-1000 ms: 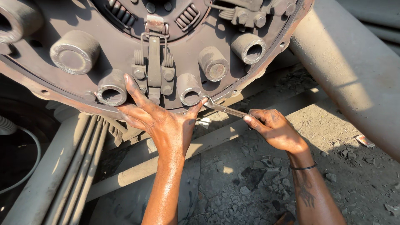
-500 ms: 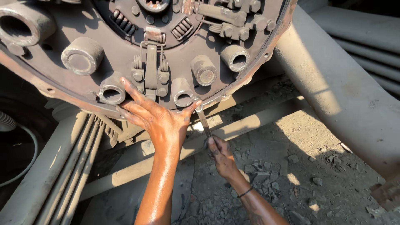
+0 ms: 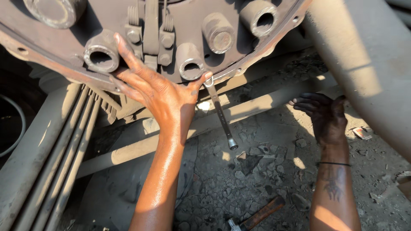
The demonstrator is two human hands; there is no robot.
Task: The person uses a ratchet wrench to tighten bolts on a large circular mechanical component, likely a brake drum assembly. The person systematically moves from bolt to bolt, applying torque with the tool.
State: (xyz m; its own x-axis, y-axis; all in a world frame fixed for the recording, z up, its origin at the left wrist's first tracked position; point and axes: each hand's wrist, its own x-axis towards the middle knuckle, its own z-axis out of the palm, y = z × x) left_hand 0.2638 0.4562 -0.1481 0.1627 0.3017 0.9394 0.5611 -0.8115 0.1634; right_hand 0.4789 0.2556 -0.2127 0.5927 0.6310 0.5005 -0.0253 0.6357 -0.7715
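A large rusty round clutch plate (image 3: 51, 68) with cylindrical bosses fills the top of the view. My left hand (image 3: 158, 94) lies flat against its lower edge with the fingers spread, and the thumb touches the ring end of a metal wrench (image 3: 221, 117). The wrench hangs down from a bolt on the plate's rim, with nothing holding its lower end. My right hand (image 3: 325, 115) is off to the right in shadow, away from the wrench, with loosely bent fingers and nothing in it. A black band sits on that wrist.
A thick dusty tube (image 3: 364, 64) slants down the right side. Leaf springs (image 3: 64, 149) run along the left, and a dusty beam (image 3: 257, 105) crosses under the wrench. A wooden-handled hammer (image 3: 257, 216) lies on the rubble-strewn ground at the bottom.
My right hand has let go of the wrench and moved off to the right. The wrench now hangs from the rim. The view has moved closer to the plate.
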